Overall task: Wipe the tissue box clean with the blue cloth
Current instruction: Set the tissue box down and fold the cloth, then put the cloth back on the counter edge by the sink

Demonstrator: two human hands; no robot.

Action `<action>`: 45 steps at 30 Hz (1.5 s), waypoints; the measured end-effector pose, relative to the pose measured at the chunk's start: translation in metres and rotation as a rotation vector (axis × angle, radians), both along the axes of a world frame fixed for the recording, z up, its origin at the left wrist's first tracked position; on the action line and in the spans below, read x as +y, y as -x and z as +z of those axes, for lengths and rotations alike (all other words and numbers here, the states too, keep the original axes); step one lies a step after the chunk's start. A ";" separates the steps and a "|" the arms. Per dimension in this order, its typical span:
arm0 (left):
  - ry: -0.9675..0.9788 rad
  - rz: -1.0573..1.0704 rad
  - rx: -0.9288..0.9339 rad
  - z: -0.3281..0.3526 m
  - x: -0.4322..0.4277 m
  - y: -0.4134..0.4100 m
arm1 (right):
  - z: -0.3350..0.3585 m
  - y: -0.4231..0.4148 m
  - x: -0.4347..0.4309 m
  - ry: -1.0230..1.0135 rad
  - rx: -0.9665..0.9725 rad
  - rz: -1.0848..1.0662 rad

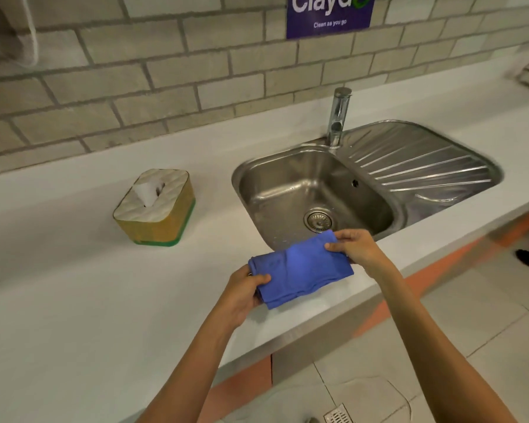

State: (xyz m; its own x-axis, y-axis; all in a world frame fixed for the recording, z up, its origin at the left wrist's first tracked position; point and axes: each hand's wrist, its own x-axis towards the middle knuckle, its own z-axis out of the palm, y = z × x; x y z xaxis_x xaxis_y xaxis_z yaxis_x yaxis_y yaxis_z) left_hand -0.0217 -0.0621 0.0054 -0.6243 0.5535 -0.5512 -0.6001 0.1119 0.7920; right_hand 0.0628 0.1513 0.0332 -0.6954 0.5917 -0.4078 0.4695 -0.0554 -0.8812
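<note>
The white bench (74, 300) carries a tissue box (155, 207) near its back edge. A steel sink (318, 190) is set into the bench, to the right of the box.
</note>
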 end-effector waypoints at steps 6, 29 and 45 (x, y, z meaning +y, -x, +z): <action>0.171 -0.033 0.115 -0.008 0.046 -0.026 | -0.021 -0.024 0.046 -0.109 -0.059 -0.071; 0.655 0.103 0.691 -0.010 0.079 -0.033 | -0.022 0.001 0.056 -0.566 -0.068 0.173; 0.367 0.563 0.349 0.048 0.016 0.053 | 0.030 0.134 -0.031 -0.484 0.175 0.447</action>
